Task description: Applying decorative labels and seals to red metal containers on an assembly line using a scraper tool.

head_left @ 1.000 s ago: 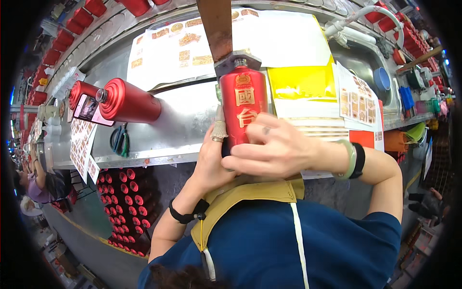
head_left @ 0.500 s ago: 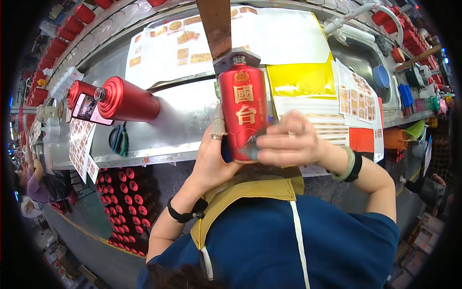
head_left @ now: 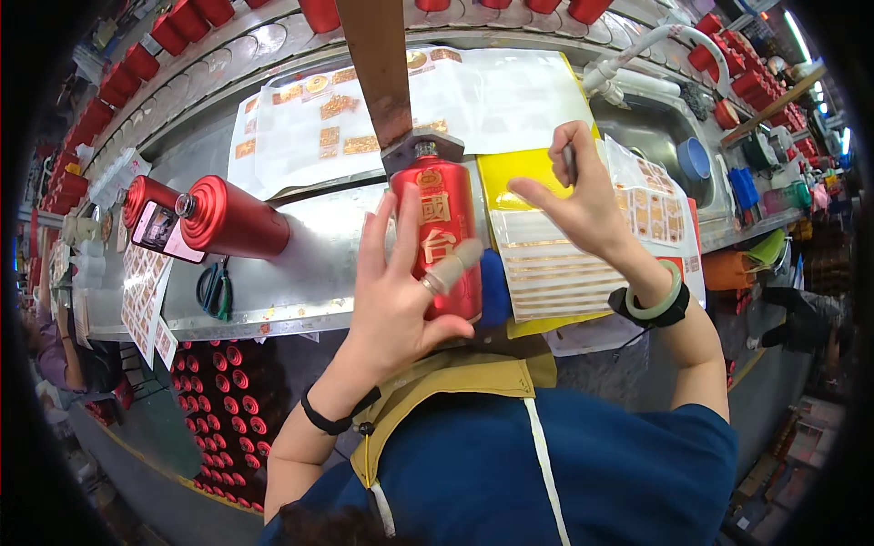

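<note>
A red bottle (head_left: 462, 223) with raised gold characters lies in front of me, its clear neck at a grey metal holder (head_left: 421, 146) under a brown beam. My left hand (head_left: 387, 300) grips its lower left side, fingers lying over the front and thumb at the base; one finger wears a pale finger cot (head_left: 453, 267). Off to the right, my right hand (head_left: 587, 196) is raised above the sheets, its fingers curled round a small dark flat piece (head_left: 570, 166), mostly hidden, thumb stretched out. Beside the bottle's right side sits a blue object (head_left: 494, 287).
Gold-striped sheets (head_left: 555, 273) and a yellow sheet (head_left: 514, 177) lie to the right, before a sink (head_left: 637, 114). Leftward are red bottles (head_left: 241, 218), a phone (head_left: 167, 227) and scissors (head_left: 216, 289). White sticker sheets (head_left: 492, 82) spread across the back.
My right hand has left the bottle's lower front, rising away to the right. My left fingers have moved from the bottle's side onto its front. The view has shifted slightly.
</note>
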